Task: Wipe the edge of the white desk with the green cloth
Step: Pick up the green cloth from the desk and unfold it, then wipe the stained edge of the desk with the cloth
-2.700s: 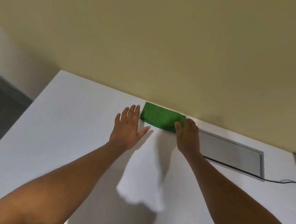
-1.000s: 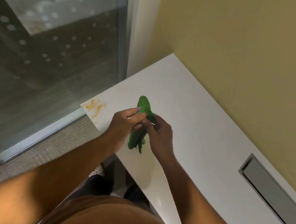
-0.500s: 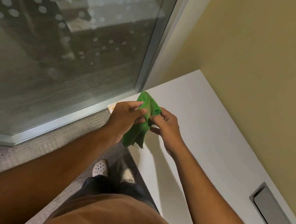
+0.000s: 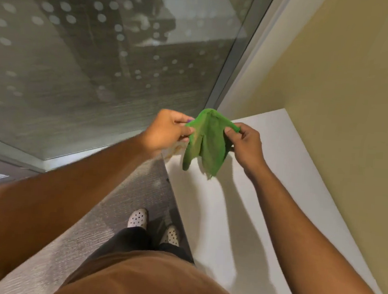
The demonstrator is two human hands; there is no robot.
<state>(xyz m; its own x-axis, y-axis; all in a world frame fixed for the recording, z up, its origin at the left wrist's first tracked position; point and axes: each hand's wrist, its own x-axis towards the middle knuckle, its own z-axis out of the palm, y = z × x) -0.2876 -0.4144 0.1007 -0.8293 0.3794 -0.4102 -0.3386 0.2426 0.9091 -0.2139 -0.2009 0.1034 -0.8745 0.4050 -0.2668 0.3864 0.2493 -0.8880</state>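
The green cloth (image 4: 209, 142) hangs in the air above the near left corner of the white desk (image 4: 268, 177). My left hand (image 4: 168, 130) pinches its left upper edge and my right hand (image 4: 245, 142) pinches its right upper edge, so the cloth is spread between them with its lower corners dangling. A yellowish stain (image 4: 176, 148) shows on the desk corner just behind the cloth, partly hidden by my left hand.
A glass wall (image 4: 101, 66) with a metal frame stands to the left, close to the desk's end. A beige wall (image 4: 347, 90) runs along the desk's far side. Grey carpet (image 4: 111, 210) and my feet in white perforated shoes (image 4: 137, 218) lie below.
Both hands lifted the cloth off the desk by the wall and carried it toward the left corner. In the last half second they pulled apart, spreading the bunched cloth open.
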